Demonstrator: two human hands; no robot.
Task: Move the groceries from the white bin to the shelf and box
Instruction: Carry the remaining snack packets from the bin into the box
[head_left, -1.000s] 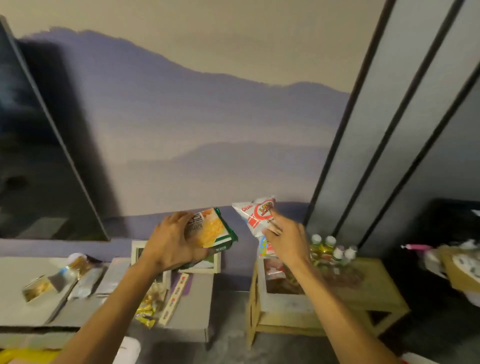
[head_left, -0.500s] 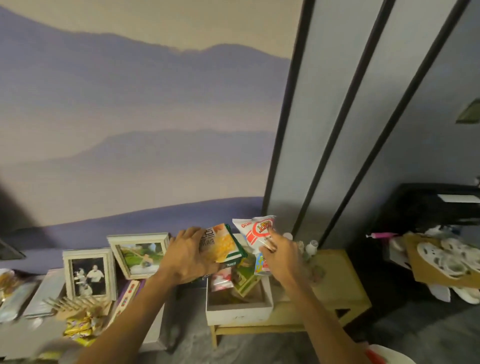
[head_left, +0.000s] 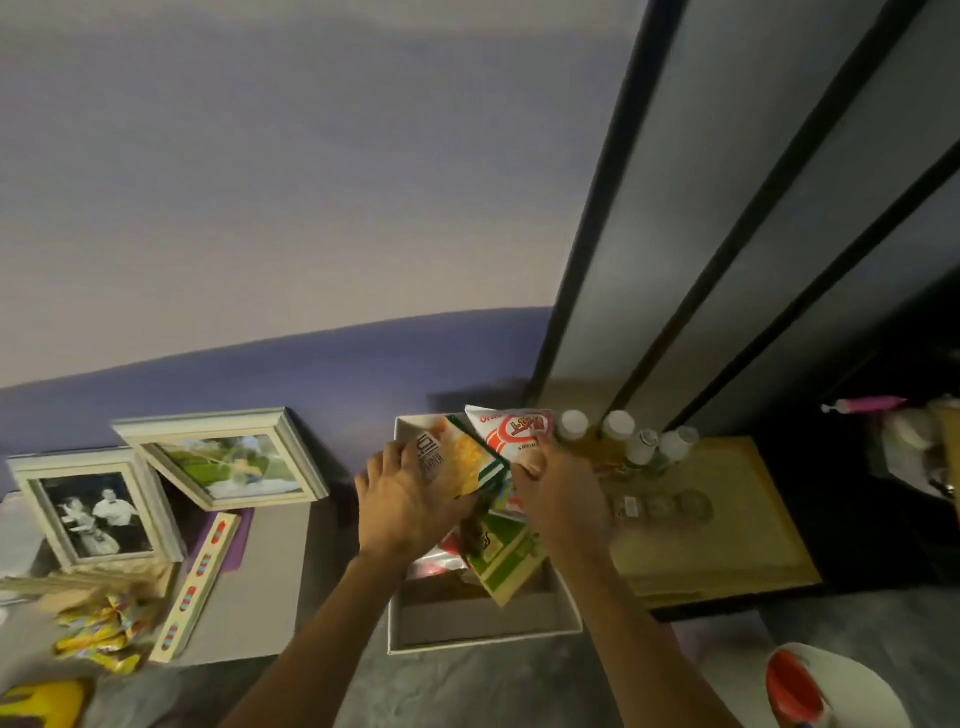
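My left hand (head_left: 402, 501) grips a yellow and green snack packet (head_left: 462, 460) over the far end of an open white box (head_left: 483, 631). My right hand (head_left: 563, 493) holds a white and red snack packet (head_left: 511, 431) right beside it, also above the box. Inside the box lie a green packet (head_left: 506, 558) and a red-and-clear wrapper, partly hidden by my hands. The white bin's rim (head_left: 852, 680), with something red inside, shows at the bottom right.
The box stands on a low yellow wooden table (head_left: 727, 530) with several small white-capped bottles (head_left: 618, 434) at its back. To the left a grey shelf (head_left: 249, 582) carries two framed photos (head_left: 98, 512), a long striped box and yellow candy packets (head_left: 98, 634). Dark furniture stands at right.
My view has swung right and down. Both hands have carried their packets from in front of the wall down to just over the white box.
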